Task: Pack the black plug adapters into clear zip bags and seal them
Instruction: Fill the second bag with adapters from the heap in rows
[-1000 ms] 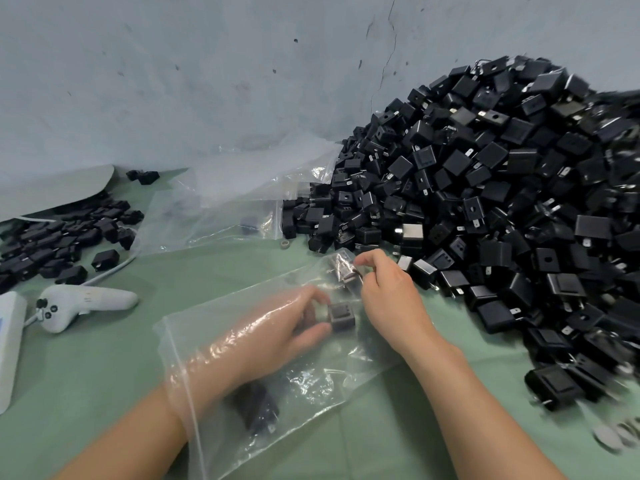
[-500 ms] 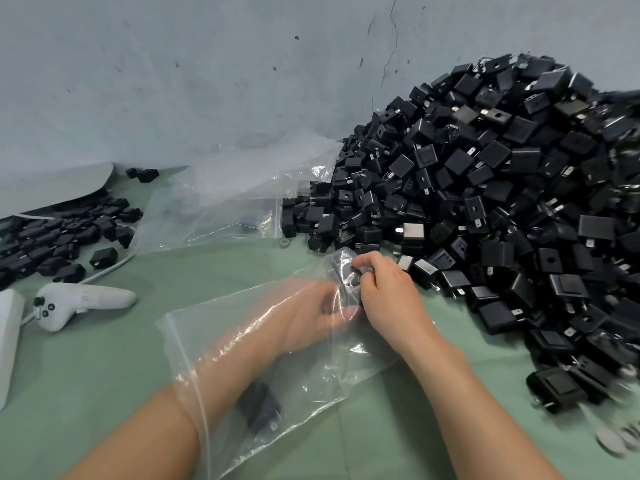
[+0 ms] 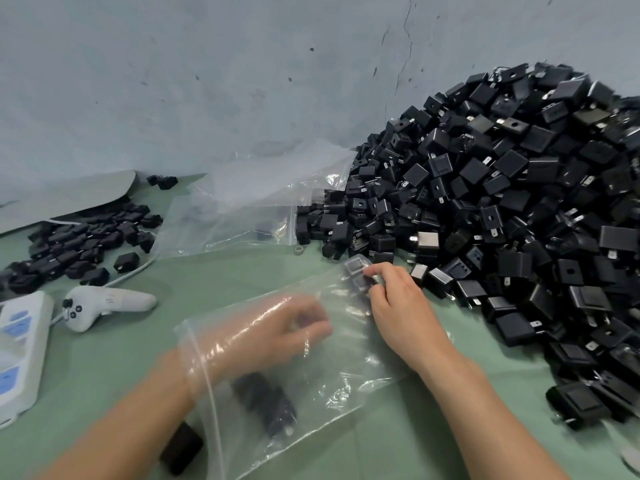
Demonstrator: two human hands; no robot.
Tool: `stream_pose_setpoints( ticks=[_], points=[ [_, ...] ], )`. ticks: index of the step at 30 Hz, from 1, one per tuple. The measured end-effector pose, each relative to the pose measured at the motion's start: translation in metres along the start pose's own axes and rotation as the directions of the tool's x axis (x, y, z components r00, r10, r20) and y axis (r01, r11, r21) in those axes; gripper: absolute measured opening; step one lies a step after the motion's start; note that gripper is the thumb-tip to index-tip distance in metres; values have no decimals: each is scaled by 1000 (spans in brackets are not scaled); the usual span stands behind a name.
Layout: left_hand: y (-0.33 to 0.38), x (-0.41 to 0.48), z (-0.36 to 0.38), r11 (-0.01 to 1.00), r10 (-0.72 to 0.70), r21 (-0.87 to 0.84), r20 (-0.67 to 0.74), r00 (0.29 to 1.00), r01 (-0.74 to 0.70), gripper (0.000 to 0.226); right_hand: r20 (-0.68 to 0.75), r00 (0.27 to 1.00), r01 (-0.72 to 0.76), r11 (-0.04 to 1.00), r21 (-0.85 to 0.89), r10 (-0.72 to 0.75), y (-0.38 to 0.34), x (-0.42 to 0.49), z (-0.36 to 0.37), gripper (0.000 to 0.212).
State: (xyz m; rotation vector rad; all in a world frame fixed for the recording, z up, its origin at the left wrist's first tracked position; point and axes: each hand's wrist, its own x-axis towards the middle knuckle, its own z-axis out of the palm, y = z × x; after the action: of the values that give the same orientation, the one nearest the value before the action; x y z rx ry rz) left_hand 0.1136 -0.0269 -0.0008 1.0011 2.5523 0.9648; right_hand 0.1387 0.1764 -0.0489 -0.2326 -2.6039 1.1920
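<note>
Both hands work at one clear zip bag [image 3: 346,368] lying on the green surface [image 3: 104,382]. The left hand [image 3: 294,327] is pushed deep inside the bag through its open mouth. Its fingers are curled and blurred, so I cannot tell whether it holds anything. The right hand [image 3: 398,306] is outside the bag, fingers curled, pinching its far corner, where one black plug adapter [image 3: 355,270] sits inside the plastic against the fingertips. More dark adapters [image 3: 266,400] lie in the bag beneath the left wrist, and a loose adapter [image 3: 181,448] lies outside beside the left forearm. A large heap of adapters [image 3: 502,202] rises just beyond and right of the right hand. Spare clear bags [image 3: 249,202] lie beyond both hands. A smaller pile [image 3: 79,237], a white controller [image 3: 107,303] and a white power strip [image 3: 17,348] lie left of the left hand.
</note>
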Motion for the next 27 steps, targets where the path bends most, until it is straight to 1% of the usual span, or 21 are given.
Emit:
stream_pose_setpoints(
  ticks=[1,2,3,5,6,7,8,9,12,14,16,18,19,20,22,24,26,27],
  points=[
    [-6,-15,-8,997,25,68,-21,999,-23,23,2,1000,2,1000,-4,-2,0,0,0,33],
    [-13,-30,-16,989,27,147,-28,999,-22,32,6,1000,4,1000,-7,-4,-1,-1,0,33],
    [-19,-46,-23,977,-5,211,-12,1000,7,44,8,1000,6,1000,-9,-6,-1,-1,-1,33],
    [-30,-69,-28,960,-130,260,67,989,108,62,12,1000,5,1000,-21,-5,-3,-2,-1,33],
    [-34,-75,-25,952,-158,280,111,981,121,69,11,1000,2,1000,-30,-2,-4,-2,0,33],
    [-36,-79,-21,949,-148,296,128,981,105,72,11,1000,0,999,-37,0,-4,-2,0,33],
    [-37,-79,-17,948,-119,307,118,986,78,71,11,1000,-1,999,-43,1,-5,-2,0,33],
    [-36,-77,-12,954,-83,296,97,992,51,65,12,1000,-2,999,-46,3,-5,-2,0,33],
    [-24,-70,-3,982,-4,187,34,999,-2,35,16,1000,-2,999,-47,3,-6,-3,0,34],
    [-14,-65,1,987,-16,159,-39,999,22,23,17,1000,1,999,-44,0,-6,-4,0,34],
    [-9,-57,5,991,-24,124,-132,991,41,17,21,1000,4,999,-42,-3,-4,-4,1,34],
    [-6,-49,9,988,5,154,-232,973,31,10,16,1000,0,1000,-16,0,-3,-4,1,38],
    [-4,-46,9,987,26,160,-240,970,13,4,6,1000,-10,1000,20,10,-3,-4,0,40],
    [-3,-44,7,990,55,138,-228,972,-24,7,-6,1000,-29,997,70,29,-4,-4,0,42],
    [-7,-44,4,985,159,95,-183,970,-144,15,-22,997,-74,983,166,79,-4,-3,-4,45],
    [-10,-47,-2,966,237,143,-147,960,-217,21,-19,995,-95,977,190,101,-2,-2,-9,48],
    [-14,-48,-1,958,235,201,-134,963,-206,31,-18,994,-102,982,160,106,0,0,-14,50],
    [-16,-46,2,960,212,215,-133,968,-181,31,-21,994,-106,983,149,110,1,0,-16,51]
  ],
)
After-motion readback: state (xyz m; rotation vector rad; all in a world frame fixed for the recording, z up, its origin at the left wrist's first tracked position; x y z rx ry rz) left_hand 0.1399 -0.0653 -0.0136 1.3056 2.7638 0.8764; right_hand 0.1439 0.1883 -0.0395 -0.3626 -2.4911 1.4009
